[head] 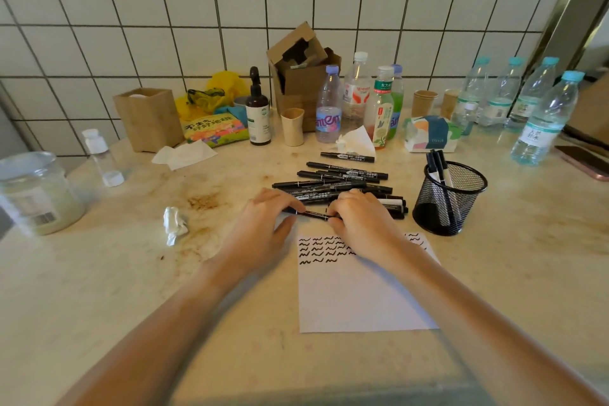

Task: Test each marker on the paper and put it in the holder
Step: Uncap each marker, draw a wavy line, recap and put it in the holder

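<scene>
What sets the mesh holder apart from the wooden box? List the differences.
1. The mesh holder is round, black and see-through; the wooden box is square, tan and solid.
2. The holder stands right of the paper, near the hands; the box stands back left by the wall.
3. The holder holds a few markers; no markers show in the box.
Both stand upright with open tops.

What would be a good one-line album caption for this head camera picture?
Both hands, left hand and right hand, grip one black marker above the squiggle-covered paper, beside the mesh holder.
</scene>
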